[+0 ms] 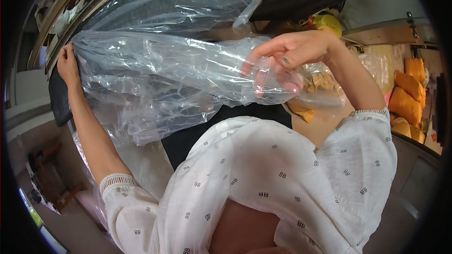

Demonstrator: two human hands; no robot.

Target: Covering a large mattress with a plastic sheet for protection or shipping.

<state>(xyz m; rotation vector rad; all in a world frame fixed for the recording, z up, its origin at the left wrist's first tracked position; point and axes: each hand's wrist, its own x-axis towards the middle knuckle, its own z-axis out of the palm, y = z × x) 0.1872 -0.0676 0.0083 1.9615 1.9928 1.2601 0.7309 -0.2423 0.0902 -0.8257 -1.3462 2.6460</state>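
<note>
The clear plastic film (pixel 160 63) was spread crosswise in front of the person, its upper part lying over the dark-covered bench (pixel 303 0) and the rest hanging past the bench's near edge in loose folds. The left hand (pixel 69 66) had its fingers closed on the film at the bench's left end, beside a wooden frame (pixel 52 21). The folds converged there, so that grip probably served as an anchor, giving the long span something to be drawn against.

The right hand (pixel 301 51) was at the film's other end, short of the bench's right end and nearer the person. Its fingers were curved and partly spread, some showing pink through the plastic; I cannot tell whether they were pinching the film or only resting against it or inside it. The loose curve would suit feeling for an edge or easing layers apart better than a hard pull. Holding the arms that far apart likely stopped the light, slippery sheet from bunching in the middle, though its lower folds sagged anyway above a black cloth (pixel 263 112).

Crumpled yellow material (pixel 322 82) sat below the bench's near edge toward its right end, and orange bundles (pixel 406 96) were stacked well apart at the far right, perhaps to leave the film room.
</note>
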